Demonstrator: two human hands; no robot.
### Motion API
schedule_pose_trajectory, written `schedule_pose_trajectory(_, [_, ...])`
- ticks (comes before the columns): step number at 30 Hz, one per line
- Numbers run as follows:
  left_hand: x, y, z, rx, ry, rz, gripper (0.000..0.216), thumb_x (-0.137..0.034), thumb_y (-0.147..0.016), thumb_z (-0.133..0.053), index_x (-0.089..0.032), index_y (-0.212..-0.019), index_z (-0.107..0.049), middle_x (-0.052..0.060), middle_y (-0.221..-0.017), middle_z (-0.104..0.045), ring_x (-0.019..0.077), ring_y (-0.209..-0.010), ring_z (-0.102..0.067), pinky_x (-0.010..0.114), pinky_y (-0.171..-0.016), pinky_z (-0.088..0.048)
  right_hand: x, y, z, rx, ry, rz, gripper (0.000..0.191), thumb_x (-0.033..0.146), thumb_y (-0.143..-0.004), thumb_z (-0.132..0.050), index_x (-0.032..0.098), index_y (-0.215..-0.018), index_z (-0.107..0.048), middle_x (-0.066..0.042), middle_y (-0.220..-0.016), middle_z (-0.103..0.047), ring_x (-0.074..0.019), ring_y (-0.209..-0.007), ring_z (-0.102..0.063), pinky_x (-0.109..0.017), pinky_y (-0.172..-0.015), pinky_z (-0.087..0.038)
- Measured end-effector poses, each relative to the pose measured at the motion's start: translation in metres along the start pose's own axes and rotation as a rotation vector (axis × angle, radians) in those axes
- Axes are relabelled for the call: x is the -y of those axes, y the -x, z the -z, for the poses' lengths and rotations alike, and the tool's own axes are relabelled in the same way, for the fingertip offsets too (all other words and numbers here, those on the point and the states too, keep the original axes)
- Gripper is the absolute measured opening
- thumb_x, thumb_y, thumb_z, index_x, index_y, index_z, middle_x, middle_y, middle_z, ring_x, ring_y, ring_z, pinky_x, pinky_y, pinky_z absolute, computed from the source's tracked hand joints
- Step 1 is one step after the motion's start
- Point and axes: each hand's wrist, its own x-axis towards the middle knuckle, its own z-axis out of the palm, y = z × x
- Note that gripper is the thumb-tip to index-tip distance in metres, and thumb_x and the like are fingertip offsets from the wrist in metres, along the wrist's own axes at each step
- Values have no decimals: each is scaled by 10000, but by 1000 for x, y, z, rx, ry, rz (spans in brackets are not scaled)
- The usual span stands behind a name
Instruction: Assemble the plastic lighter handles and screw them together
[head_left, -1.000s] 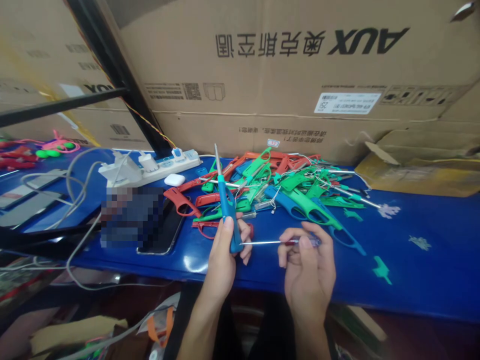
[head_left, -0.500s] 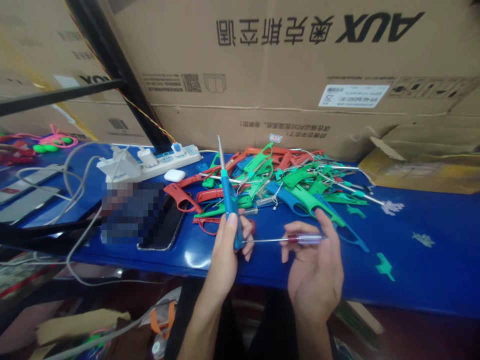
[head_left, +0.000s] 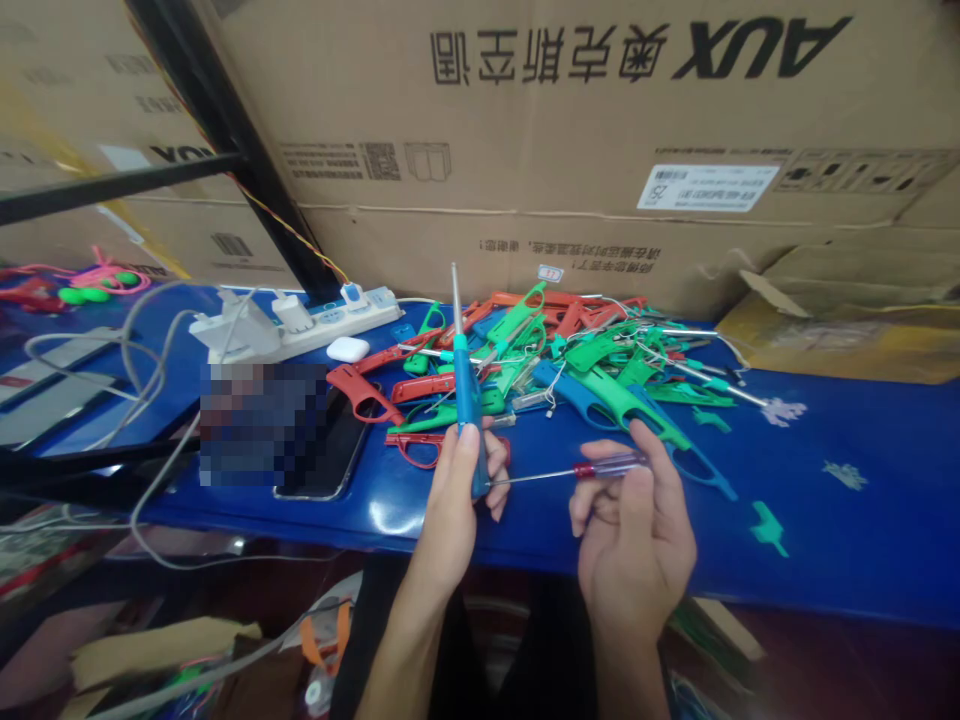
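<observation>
My left hand is closed around the lower body of a blue long-nosed gas lighter, its metal nozzle pointing up and away. In my right hand is a screwdriver with a clear purplish handle and red collar, gripped between thumb and fingers. The screwdriver's thin shaft points left, and its tip meets the lower end of the lighter beside my left fingers. Whether the tip sits in a screw is too small to tell. Behind both hands lies a heap of red, green and blue lighter casings with metal nozzles and thin wires.
A white power strip, an earbud case and a dark phone lie to the left on the blue table. Large cardboard boxes stand behind. Small green pieces lie at the right, near a black shelf post opposite.
The lighter has turned slightly more upright, its nozzle swinging right. The screwdriver's handle end has risen a little, and my right thumb and fingers have shifted on it.
</observation>
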Motion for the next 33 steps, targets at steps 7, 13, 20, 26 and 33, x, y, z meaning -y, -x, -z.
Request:
schedule_pose_trajectory(7, [-3, 1, -3, -22, 23, 17, 398, -551, -970, -598, -178, -1108, -577, -46, -743, -465, 76, -496, -406, 203, -432, -380, -1, 0, 1, -13, 7, 0, 315, 364, -996, -621, 222, -1263, -706, -87, -1012, -760, -110, -543, -613, -245, -428, -451])
schedule_pose_trajectory(13, [-9, 0, -4, -71, 99, 28, 456, -584, -931, -634, -176, -1122, -564, -58, -712, -437, 71, -474, -384, 201, -417, -355, -4, -1, 3, -2, 66, 30, 210, 288, -942, -709, 225, -1137, -758, -36, -915, -731, -51, -454, -511, -231, -432, -431])
schedule_pose_trajectory(20, [-7, 0, -4, -62, 86, 11, 449, -591, -950, -604, -179, -1120, -551, -62, -716, -430, 65, -466, -372, 198, -405, -351, -3, -1, 2, 86, 58, -51, 398, 353, -1008, -613, 290, -1401, -624, -82, -1091, -742, -116, -601, -660, -215, -407, -442])
schedule_pose_trajectory(26, [-8, 1, -3, -59, 96, 6, 444, -572, -966, -588, -162, -1135, -556, -59, -716, -434, 68, -481, -380, 197, -417, -358, -4, -3, 2, 65, 28, -8, 249, 363, -997, -638, 255, -1200, -735, -26, -925, -736, -74, -514, -584, -218, -440, -469])
schedule_pose_trajectory(33, [-10, 1, -3, -93, 122, 25, 462, -569, -945, -625, -154, -1137, -565, -59, -707, -425, 68, -485, -374, 200, -425, -355, -6, -1, 5, 76, 126, -41, 228, 319, -967, -685, 246, -1174, -748, 8, -790, -726, -29, -389, -493, -175, -368, -392])
